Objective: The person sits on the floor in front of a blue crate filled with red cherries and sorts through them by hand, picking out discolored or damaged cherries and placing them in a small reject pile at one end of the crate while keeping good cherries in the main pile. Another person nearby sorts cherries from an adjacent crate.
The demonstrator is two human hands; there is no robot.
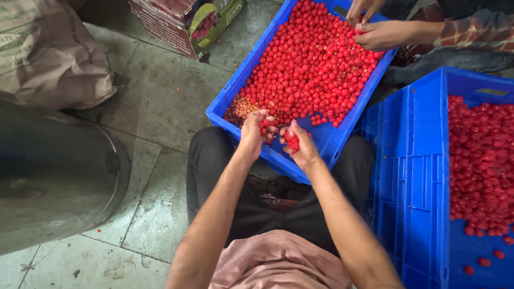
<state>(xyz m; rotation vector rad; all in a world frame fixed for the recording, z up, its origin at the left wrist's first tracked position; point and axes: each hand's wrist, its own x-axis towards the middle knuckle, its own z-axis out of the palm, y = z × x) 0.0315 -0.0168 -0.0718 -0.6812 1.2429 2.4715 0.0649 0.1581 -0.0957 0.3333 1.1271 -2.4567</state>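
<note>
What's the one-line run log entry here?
left hand: holds small red round berries | right hand: holds berries | above blue plastic crate

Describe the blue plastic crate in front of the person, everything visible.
The blue plastic crate is shallow, rectangular, solid-walled, set slantwise in the picture with its near corner at the person's lap. Small round red berries fill most of it; the near corner is partly bare. The left hand and right hand hold berries above that corner.

The co-worker's hands [375,24] and second crate [428,187] run off frame.
</note>
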